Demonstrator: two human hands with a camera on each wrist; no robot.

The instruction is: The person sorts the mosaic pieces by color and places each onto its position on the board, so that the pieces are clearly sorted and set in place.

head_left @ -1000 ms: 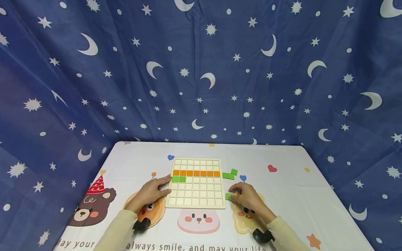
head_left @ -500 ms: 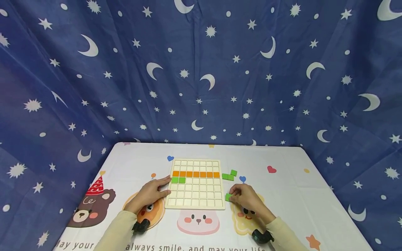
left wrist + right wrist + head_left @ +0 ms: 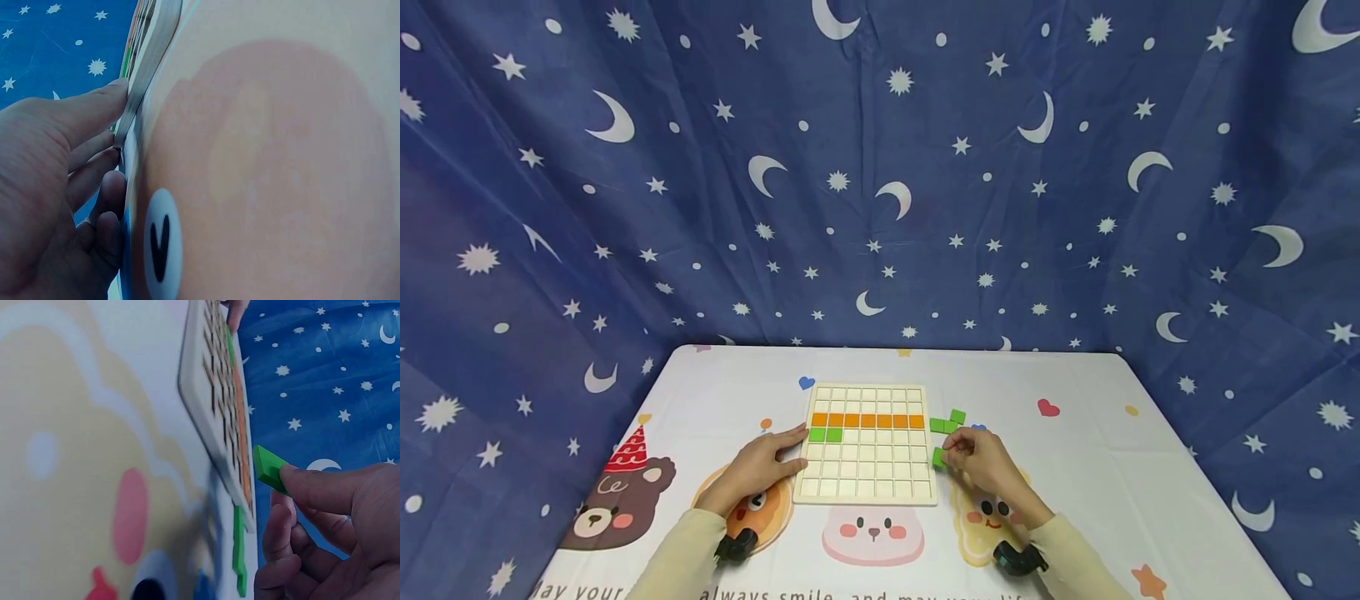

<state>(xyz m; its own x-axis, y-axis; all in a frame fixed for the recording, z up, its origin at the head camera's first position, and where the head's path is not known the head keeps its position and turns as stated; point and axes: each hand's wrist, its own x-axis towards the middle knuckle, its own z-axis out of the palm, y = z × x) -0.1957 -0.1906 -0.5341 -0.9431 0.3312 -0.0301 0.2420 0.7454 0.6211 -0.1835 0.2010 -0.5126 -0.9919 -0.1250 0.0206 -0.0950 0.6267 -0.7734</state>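
A cream grid board lies on the table, its cells in rows. One row is filled with orange tiles; below it, two green tiles sit at the left end of their row. My left hand rests against the board's left side, thumb and fingertips touching the edge with the fingers fairly straight. Between thumb and fingers, my right hand pinches a green square tile, tilted and raised off the table beside the board's right edge. The fingers hide part of that tile.
Three loose green tiles lie right of the board, beyond my right hand. A printed white cloth covers the table. Behind its far edge hangs a blue curtain with moons and stars.
My right hand has lifted the green tile off the table and shifted slightly up and left with it. My left hand stays at the board's edge.
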